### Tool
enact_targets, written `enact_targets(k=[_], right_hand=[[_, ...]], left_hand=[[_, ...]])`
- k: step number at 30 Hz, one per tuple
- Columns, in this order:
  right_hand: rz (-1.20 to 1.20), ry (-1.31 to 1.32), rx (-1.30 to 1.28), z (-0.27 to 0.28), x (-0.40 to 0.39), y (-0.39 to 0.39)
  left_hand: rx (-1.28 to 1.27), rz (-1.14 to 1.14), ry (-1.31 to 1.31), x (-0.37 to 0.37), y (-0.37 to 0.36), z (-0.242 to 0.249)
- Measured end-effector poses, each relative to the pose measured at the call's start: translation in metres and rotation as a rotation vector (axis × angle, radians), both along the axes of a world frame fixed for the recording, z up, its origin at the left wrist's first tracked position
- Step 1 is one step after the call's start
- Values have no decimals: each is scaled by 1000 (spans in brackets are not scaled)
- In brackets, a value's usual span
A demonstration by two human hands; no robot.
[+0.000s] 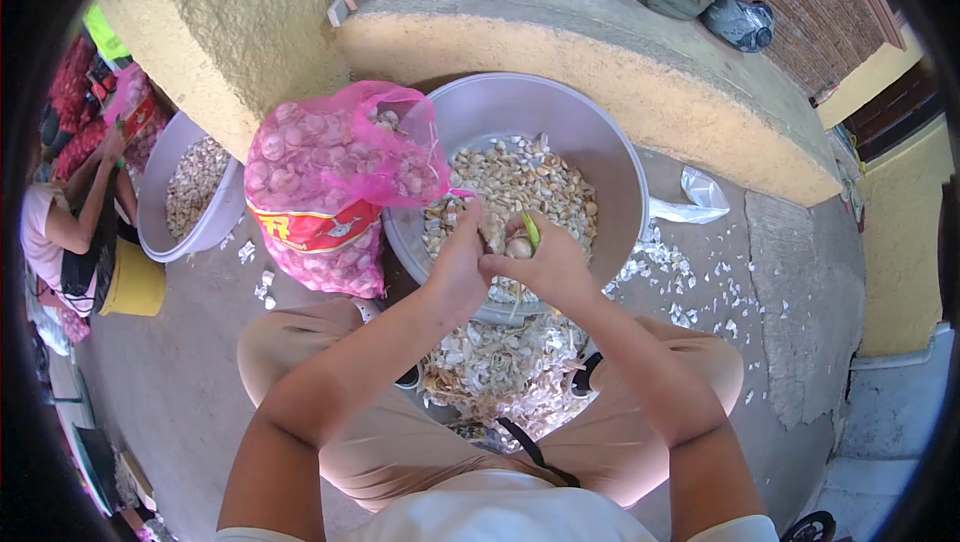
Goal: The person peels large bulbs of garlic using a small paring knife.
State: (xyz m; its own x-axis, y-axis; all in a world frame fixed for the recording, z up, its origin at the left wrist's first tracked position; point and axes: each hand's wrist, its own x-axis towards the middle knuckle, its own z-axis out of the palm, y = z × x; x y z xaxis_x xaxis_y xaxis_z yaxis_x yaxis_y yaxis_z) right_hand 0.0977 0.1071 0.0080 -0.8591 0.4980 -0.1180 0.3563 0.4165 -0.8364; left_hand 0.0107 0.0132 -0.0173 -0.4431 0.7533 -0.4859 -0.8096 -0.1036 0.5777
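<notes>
My right hand [555, 260] is closed around a garlic bulb [519, 246], with a slim yellow-green object [531, 230] sticking up between its fingers. Close beside it, my left hand [460, 254] has its fingers curled together, the thumb side turned toward the bulb; I cannot tell what is in it. Both hands are over the near part of a large pale tub [625, 157], which contains many loose garlic cloves [545, 182]. Against the tub's left rim leans a pink mesh bag [310, 157] full of garlic bulbs, its top gathered over the rim.
Garlic skins [500, 367] are heaped between my legs, and more flakes [680, 282] litter the floor at right. A concrete ledge [600, 52] runs behind the tub. At left a person [75, 217] sits by another tub [220, 217] of garlic and a yellow bucket [135, 280].
</notes>
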Motion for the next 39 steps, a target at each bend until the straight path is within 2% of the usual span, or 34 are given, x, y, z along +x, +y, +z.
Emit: enact_targets(k=[2,5,8,11,14,16,19,23,26,29,32,35,38,39], right_hand=[[-25,32,37,0,1,-1],[-49,71,4,-2,1,2],[-27,36,-40,9,2,11],[-22,39,-169,13,5,16],[-5,9,-248,15,6,18],[10,-32,-256,21,6,18],[72,66,-122,11,7,16],[-1,56,-98,10,7,12],[-17,31,-151,17,7,14],[11,98,-127,8,6,17],[23,92,-94,14,4,14],[65,93,-45,17,3,13],[102,34,20,20,3,14],[106,48,30,19,3,14]], left_hand=[[36,-94,54,-1,-3,3],[-137,-132,406,1,-7,18],[-137,-284,1007,-20,-9,7],[-155,-464,1274,-30,-14,16],[-196,-672,1342,-30,-17,29],[-188,-648,1335,-29,-18,31],[-175,-572,1396,-28,-17,27],[-197,-533,1522,-27,-15,25],[-14,-463,1434,-28,-15,22],[27,-567,1303,-33,-18,22],[-177,-445,1466,-28,-19,29],[-181,-533,1288,-29,-23,43],[-176,-626,1501,-34,-27,42],[-177,-607,1460,-33,-27,39]])
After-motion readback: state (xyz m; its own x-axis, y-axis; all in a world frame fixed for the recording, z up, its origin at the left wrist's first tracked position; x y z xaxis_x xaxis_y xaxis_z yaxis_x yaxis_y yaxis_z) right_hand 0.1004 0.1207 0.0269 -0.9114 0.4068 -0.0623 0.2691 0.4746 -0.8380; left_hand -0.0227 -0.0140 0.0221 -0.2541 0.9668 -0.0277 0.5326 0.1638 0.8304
